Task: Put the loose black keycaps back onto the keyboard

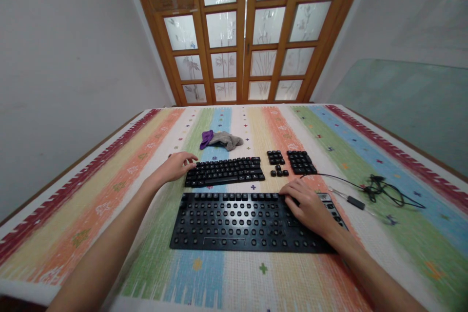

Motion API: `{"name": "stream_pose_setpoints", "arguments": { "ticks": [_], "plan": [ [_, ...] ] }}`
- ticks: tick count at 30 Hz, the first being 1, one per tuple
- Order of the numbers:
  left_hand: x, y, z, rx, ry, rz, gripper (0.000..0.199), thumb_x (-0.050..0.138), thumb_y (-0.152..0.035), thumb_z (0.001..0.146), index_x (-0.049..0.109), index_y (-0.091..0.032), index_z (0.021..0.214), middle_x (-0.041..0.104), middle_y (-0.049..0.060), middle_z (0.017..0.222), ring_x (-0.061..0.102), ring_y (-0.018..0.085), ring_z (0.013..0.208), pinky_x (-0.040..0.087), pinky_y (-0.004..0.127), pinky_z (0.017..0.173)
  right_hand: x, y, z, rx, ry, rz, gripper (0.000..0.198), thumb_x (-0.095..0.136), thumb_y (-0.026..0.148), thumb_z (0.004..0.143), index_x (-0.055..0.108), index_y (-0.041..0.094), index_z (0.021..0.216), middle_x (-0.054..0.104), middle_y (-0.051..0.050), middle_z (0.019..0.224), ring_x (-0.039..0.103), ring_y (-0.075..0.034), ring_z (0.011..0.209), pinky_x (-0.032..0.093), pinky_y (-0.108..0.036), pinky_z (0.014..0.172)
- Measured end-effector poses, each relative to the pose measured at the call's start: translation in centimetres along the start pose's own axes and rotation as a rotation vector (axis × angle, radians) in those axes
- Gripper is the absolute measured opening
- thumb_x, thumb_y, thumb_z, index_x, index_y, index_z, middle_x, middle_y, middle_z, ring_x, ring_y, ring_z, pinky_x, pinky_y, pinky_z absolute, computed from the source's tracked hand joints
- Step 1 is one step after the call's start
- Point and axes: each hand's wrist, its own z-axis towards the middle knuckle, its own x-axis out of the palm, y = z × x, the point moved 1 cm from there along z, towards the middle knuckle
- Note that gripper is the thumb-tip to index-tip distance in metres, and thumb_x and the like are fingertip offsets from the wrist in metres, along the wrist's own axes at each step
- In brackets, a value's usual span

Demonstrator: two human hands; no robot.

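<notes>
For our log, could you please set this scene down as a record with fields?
Keyboard: caps along top row, most others missing
Loose caps: four groups behind keyboard
Left hand: at loose caps' left end
Right hand: on keyboard, upper right
Cloth: purple and grey, behind loose caps
Tool: dark handle, right of keyboard
Cable: tangled near tool

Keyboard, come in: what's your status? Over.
Left hand at loose keycaps. Right hand at keyboard, hiding its upper right. Top row capped, most below bare. Coiled cable off right.
</notes>
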Motion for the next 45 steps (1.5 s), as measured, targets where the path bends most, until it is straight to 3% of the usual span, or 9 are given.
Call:
{"name": "stream_pose_setpoints", "arguments": {
  "ticks": [3, 7, 17, 22, 29, 38, 45],
  "plan": [
    [1.0, 0.8, 1.4, 0.016, 0.011, -0.004, 0.029, 0.055, -0.029, 0.084, 0.072, -0.017, 0.105, 0.073, 0.009, 0.105, 0.066, 0.021, 0.088, 0.048, 0.031, 0.084, 0.0, 0.0, 0.0, 0.001, -0.002, 0.004, 0.02, 0.046, 0.009, 0.089, 0.063, 0.02, 0.085, 0.067, -0.007, 0.083, 0.06, -0.023, 0.083, 0.053, -0.039, 0.076],
    [1.6, 1.8, 2.3, 0.008, 0.029, -0.003, 0.026, 0.056, -0.028, 0.083, 0.075, -0.018, 0.097, 0.074, 0.009, 0.094, 0.066, 0.022, 0.083, 0.048, 0.032, 0.082, -0.1, 0.1, 0.1, -0.007, 0.0, 0.013, 0.021, 0.046, 0.008, 0.089, 0.062, 0.02, 0.086, 0.067, -0.006, 0.083, 0.06, -0.022, 0.081, 0.053, -0.039, 0.075],
    [2.1, 2.6, 2.5, 0.002, 0.063, -0.102, 0.024, 0.06, -0.039, 0.079, 0.073, -0.019, 0.082, 0.074, 0.005, 0.082, 0.066, 0.021, 0.076, 0.047, 0.029, 0.073, 0.0, 0.1, 0.3, 0.036, -0.012, 0.076, 0.02, 0.046, 0.008, 0.09, 0.062, 0.019, 0.085, 0.067, -0.006, 0.084, 0.06, -0.022, 0.083, 0.051, -0.037, 0.076],
    [1.5, 2.8, 2.3, 0.003, -0.005, -0.177, 0.029, 0.061, -0.045, 0.078, 0.07, -0.018, 0.08, 0.073, 0.006, 0.081, 0.066, 0.022, 0.077, 0.049, 0.031, 0.074, -0.4, 0.5, 1.6, 0.06, -0.039, 0.119, 0.018, 0.048, 0.011, 0.091, 0.061, 0.019, 0.083, 0.067, -0.005, 0.083, 0.06, -0.021, 0.084, 0.049, -0.037, 0.078],
    [-0.3, 1.1, -1.5, 0.067, -0.11, -0.292, 0.036, 0.051, -0.049, 0.088, 0.068, -0.017, 0.093, 0.072, 0.008, 0.095, 0.065, 0.021, 0.084, 0.051, 0.032, 0.074, 1.3, 4.2, 5.6, -0.04, 0.04, 0.225, 0.019, 0.046, 0.01, 0.092, 0.062, 0.02, 0.09, 0.066, -0.006, 0.087, 0.058, -0.021, 0.088, 0.048, -0.036, 0.079],
    [0.9, -2.1, -8.3, 0.213, 0.056, -0.412, 0.023, 0.053, -0.04, 0.095, 0.064, -0.02, 0.096, 0.065, 0.004, 0.102, 0.061, 0.018, 0.089, 0.049, 0.027, 0.075, 5.3, 11.8, 10.7, -0.287, 0.152, 0.358, 0.022, 0.054, 0.02, 0.094, 0.06, 0.014, 0.114, 0.064, -0.011, 0.108, 0.056, -0.022, 0.1, 0.048, -0.038, 0.089],
    [2.0, -1.8, -10.6, 0.208, 0.05, -0.341, 0.018, 0.053, -0.034, 0.095, 0.063, -0.02, 0.091, 0.06, 0.003, 0.095, 0.056, 0.018, 0.088, 0.045, 0.031, 0.082, 9.2, 14.2, 11.4, -0.43, 0.274, 0.231, 0.011, 0.06, 0.018, 0.089, 0.065, 0.014, 0.098, 0.067, -0.009, 0.094, 0.053, -0.021, 0.086, 0.046, -0.034, 0.078]
  ]
}}
